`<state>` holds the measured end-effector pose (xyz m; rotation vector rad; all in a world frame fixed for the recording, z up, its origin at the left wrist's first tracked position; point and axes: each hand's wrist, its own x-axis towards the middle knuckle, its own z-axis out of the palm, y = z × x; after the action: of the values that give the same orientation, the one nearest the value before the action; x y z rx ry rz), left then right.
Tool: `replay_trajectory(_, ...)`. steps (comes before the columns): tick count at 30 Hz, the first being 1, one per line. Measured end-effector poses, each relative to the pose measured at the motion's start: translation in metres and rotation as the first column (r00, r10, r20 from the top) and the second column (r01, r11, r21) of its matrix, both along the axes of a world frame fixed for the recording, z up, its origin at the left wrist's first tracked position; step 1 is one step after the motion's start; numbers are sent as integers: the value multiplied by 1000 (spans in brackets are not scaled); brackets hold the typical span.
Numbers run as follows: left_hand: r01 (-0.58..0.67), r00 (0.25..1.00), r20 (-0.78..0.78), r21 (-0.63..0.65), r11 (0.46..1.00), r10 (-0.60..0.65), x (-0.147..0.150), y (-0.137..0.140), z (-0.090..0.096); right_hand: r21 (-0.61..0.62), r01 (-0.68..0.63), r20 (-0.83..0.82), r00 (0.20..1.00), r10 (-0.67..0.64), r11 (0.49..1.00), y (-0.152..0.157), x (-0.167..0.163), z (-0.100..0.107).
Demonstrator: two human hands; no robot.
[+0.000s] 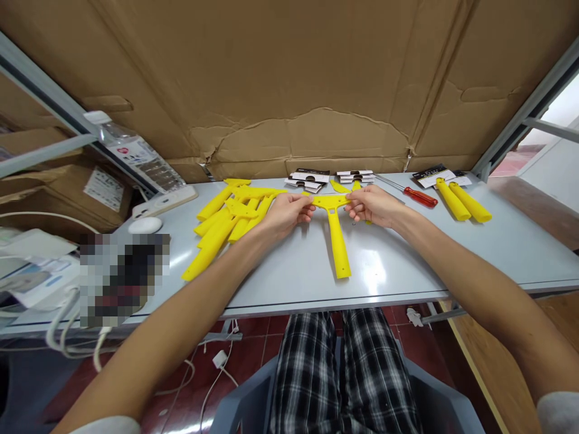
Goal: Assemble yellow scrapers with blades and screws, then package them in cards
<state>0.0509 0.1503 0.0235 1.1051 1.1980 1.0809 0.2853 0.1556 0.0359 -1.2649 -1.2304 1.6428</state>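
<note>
A yellow T-shaped plastic squeegee handle is held over the table, its crossbar away from me and its grip pointing toward me. My left hand pinches the left end of the crossbar. At the right end, the fingers of my right hand are closed on the same crossbar. Several similar yellow handles lie in a pile left of my left hand. Behind my right hand, more yellow pieces are partly hidden.
Folded card packaging lies at the back. A red-handled screwdriver and two yellow handles are on the right. A plastic bottle, power strip, white mouse and a blurred-out object stand left. Cardboard walls the back.
</note>
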Motion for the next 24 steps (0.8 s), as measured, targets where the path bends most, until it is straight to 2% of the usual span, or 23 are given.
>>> replay_trajectory(24, 17, 1000, -1, -17, 1000, -17, -2, 4, 0, 39, 15, 6, 1000, -15, 999, 3, 3, 0)
